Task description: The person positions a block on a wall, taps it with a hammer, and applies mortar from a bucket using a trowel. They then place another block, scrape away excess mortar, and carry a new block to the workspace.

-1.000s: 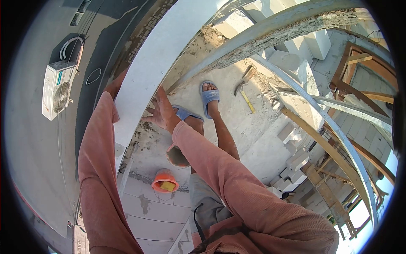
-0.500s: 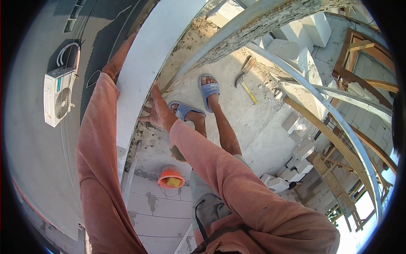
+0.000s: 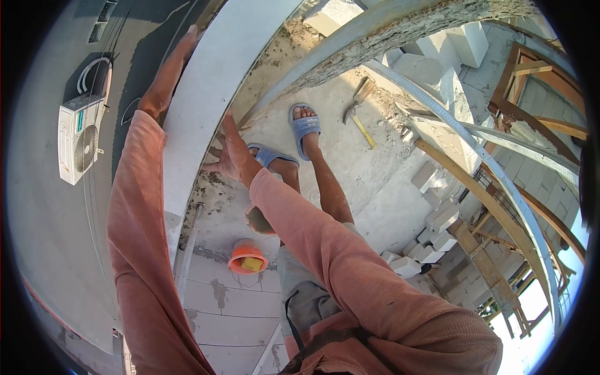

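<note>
A long, smooth white panel or wall top (image 3: 209,81) runs between my two arms. My left hand (image 3: 177,55) is at its outer side, a finger stretched out along the edge, the other fingers mostly hidden. On the inner side, my right hand (image 3: 230,156) has its fingers spread beside the panel's rough lower edge. Whether its palm presses on the surface I cannot make out. Below that hand is an orange bucket (image 3: 236,261) with a yellow sponge-like block (image 3: 252,264) in it.
A hammer (image 3: 359,122) lies on the dusty floor beyond my sandals (image 3: 306,132). White blocks (image 3: 428,249) are stacked at the right, near curved metal strips (image 3: 500,169) and timber framing (image 3: 509,94). An air-conditioner unit (image 3: 81,140) hangs on the grey wall outside.
My left hand has moved farther up along the panel's outer side, and more of it shows. The right hand stays nearly in place. The whole view has shifted slightly.
</note>
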Demonstrator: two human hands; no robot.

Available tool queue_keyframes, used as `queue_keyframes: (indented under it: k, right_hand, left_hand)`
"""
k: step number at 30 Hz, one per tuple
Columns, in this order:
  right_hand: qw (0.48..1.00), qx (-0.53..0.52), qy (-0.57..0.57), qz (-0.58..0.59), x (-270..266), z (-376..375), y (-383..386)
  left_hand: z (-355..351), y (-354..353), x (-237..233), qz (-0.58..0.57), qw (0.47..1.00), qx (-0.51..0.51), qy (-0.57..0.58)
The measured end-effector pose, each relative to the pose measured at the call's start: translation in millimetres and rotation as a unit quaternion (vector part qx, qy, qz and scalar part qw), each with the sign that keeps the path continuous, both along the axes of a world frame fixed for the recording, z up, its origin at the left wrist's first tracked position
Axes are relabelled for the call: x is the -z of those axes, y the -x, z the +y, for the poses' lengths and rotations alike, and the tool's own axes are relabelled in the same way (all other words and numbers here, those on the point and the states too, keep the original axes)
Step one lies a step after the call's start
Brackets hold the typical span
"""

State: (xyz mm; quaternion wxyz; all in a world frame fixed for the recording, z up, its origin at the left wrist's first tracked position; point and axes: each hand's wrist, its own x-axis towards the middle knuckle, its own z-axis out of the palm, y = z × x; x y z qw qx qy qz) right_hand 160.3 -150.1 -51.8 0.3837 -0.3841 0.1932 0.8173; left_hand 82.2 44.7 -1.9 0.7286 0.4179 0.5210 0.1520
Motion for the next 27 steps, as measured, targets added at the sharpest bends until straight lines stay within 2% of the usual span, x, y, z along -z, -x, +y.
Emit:
queue_keyframes:
  k: [2, 5, 8, 11, 17, 20, 27]
  right_hand:
    - [1.0, -0.001, -0.001, -0.012, -4.8, -0.9, -0.6]
    - [1.0, 0.002, -0.005, -0.016, -9.2, 0.9, -0.9]
    - [1.0, 0.004, -0.008, -0.019, -9.6, -2.0, -3.2]
    - [1.0, 0.005, -0.002, -0.024, -14.6, 0.4, -4.6]
    - [1.0, 0.002, -0.012, -0.013, -10.0, -2.7, -2.8]
    - [1.0, -0.005, 0.001, -0.012, -3.7, -3.0, 1.7]
    - [1.0, -0.004, -0.005, -0.004, -6.3, -2.9, 1.1]
  left_hand:
    - [-5.6, -1.1, -7.4, 0.027, 0.997, 0.008, -0.078]
    - [-0.3, -6.8, -11.5, 0.198, 0.968, 0.123, -0.089]
    - [-2.3, -14.4, -16.5, 0.149, 0.98, 0.109, -0.076]
    - [-3.8, -11.9, -6.4, 0.154, 0.979, 0.084, -0.101]
    - [-1.5, -10.2, -11.5, 0.167, 0.975, 0.114, -0.091]
    - [-0.4, -4.5, 9.6, 0.171, 0.971, 0.111, -0.125]
    - [-2.5, -9.6, -3.4, 0.187, 0.968, 0.105, -0.13]
